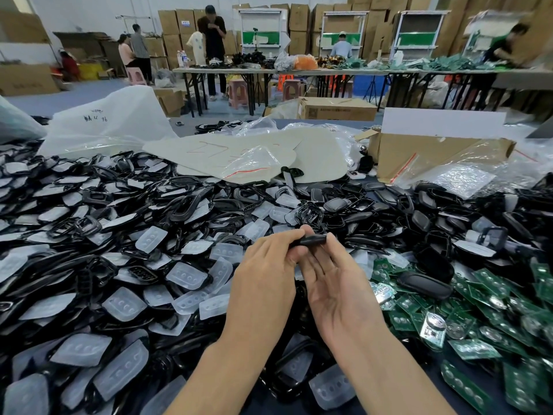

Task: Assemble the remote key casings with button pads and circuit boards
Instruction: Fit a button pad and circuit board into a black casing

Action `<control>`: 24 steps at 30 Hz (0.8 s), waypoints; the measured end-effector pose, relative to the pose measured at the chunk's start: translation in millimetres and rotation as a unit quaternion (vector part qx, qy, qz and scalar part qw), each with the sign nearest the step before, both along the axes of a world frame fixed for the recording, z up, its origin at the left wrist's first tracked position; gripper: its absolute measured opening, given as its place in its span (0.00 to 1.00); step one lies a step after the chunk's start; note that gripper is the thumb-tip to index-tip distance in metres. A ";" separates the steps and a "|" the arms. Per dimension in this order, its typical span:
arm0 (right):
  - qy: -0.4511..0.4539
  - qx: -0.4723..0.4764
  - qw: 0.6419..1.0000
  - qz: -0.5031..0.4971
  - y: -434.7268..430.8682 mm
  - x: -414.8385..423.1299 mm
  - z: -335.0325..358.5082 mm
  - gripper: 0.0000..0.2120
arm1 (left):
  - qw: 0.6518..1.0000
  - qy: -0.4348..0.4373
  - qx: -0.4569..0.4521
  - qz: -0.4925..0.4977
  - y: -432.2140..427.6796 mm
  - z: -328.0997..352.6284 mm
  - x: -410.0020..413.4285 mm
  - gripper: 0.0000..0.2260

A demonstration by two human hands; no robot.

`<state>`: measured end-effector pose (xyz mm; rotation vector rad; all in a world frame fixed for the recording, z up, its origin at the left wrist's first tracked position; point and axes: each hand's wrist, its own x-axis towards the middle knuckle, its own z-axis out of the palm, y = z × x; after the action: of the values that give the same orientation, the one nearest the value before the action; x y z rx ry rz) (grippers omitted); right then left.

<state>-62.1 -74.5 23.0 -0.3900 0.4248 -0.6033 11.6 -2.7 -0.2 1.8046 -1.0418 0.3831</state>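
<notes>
A worker's left hand [263, 277] and right hand [338, 286] pinched a single black casing [312, 241] edge-on between their fingertips, raised above the heaps. Whether it was already fitted could not be told. With translucent button pads [185, 277], loose casings [179, 205] and green circuit boards [490, 324] piled all around, most of the work appeared still to be done.

Stacked cartons [299, 22], folding tables [227, 70], blue floor [89, 95].
</notes>
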 end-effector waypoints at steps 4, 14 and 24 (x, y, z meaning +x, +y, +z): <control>0.007 -0.005 1.000 -0.016 2.7 1.9 -3.9 0.21 | 1.000 -0.008 0.015 -0.007 1.6 2.5 -0.2 0.13; -0.014 -0.092 0.996 -0.012 3.1 2.5 -6.8 0.06 | 0.996 0.057 -0.063 -0.033 3.4 6.7 1.2 0.10; -0.002 -0.180 0.984 0.009 3.0 4.4 -6.9 0.03 | 0.966 0.213 -0.126 -0.075 5.4 11.2 2.9 0.16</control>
<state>-57.7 -71.5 16.1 -0.7375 0.3073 -0.6639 14.5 2.7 11.0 1.4812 -0.7803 0.0256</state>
